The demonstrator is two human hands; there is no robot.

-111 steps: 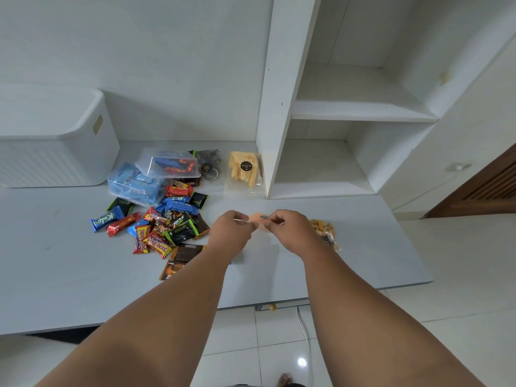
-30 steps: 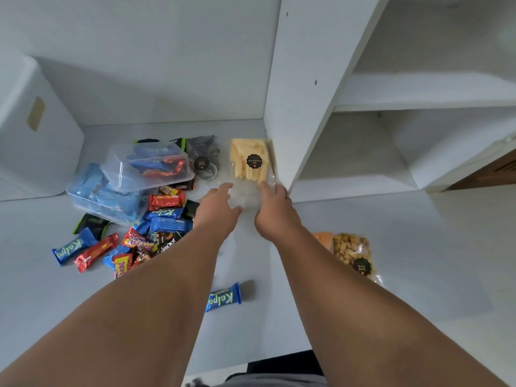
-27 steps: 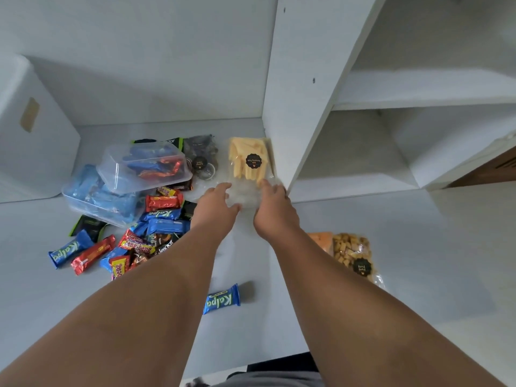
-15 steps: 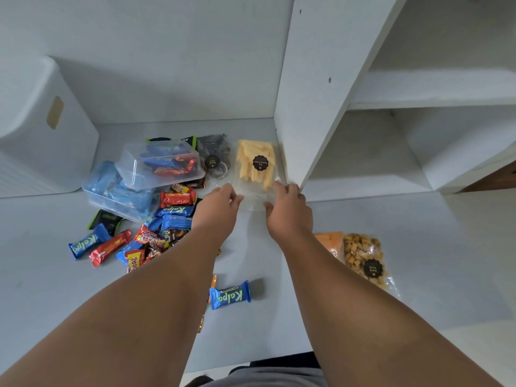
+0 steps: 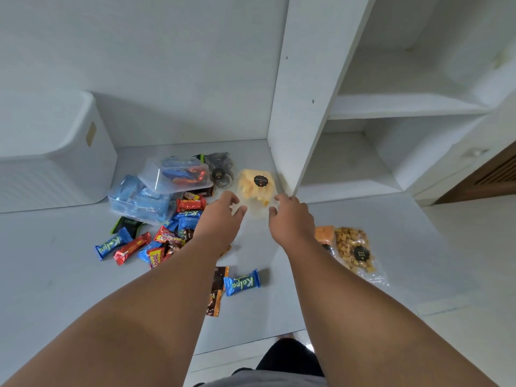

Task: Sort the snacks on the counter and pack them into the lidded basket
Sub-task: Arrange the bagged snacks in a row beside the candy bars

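2 hands reach out over the counter (image 5: 55,289), fingers loose and spread, gripping nothing. The left hand (image 5: 220,219) and right hand (image 5: 291,219) flank the near end of the chip bag (image 5: 255,185) at 12 o'clock. The candy pile (image 5: 173,233) lies at 9, the basket (image 5: 55,152) at 10.

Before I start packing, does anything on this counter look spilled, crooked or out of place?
Nothing looks spilled or torn. The small clear box sits tilted on the bigger clear box, and one blue Kalpa bar lies beside brown wrappers toward the front of the counter, apart from the main pile.
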